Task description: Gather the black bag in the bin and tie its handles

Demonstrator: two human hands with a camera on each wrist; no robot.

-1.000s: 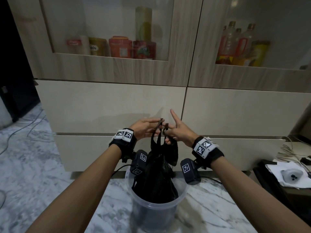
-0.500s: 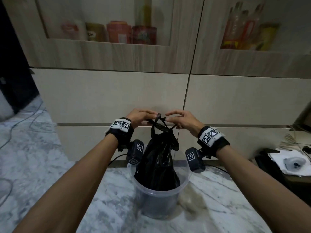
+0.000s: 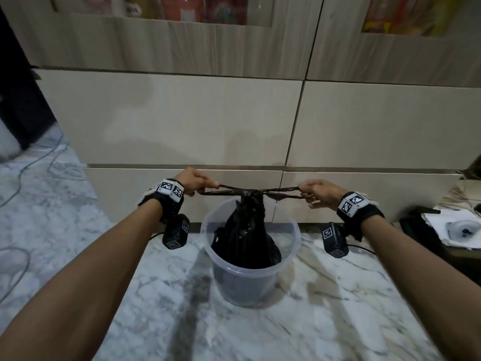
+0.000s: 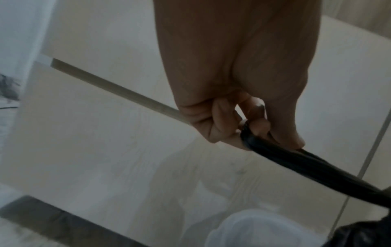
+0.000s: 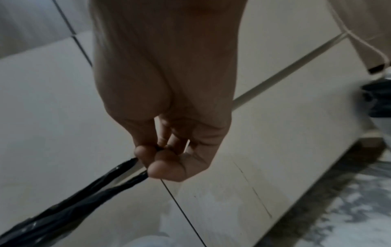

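Note:
A black plastic bag (image 3: 246, 241) stands gathered inside a clear plastic bin (image 3: 286, 264) on the marble floor. Its two handles are crossed into a knot (image 3: 248, 193) above the bin's rim and stretched sideways. My left hand (image 3: 200, 182) grips the left handle (image 3: 221, 190), with fingers curled round the twisted black strip (image 4: 275, 158). My right hand (image 3: 312, 191) pinches the right handle (image 3: 281, 192) between thumb and fingers, and the taut strip (image 5: 95, 192) runs down to the left from them.
Beige cabinet drawers (image 3: 182, 118) stand right behind the bin. Loose cables (image 3: 39, 157) lie on the floor at left. White papers and a black object (image 3: 447, 227) sit on a low surface at right. Marble floor (image 3: 234, 329) surrounds the bin.
Both hands were close together above the bag, crossing the handles. They have moved apart to left and right, pulling the handles taut and drawing the knot down. The head view has tilted downward.

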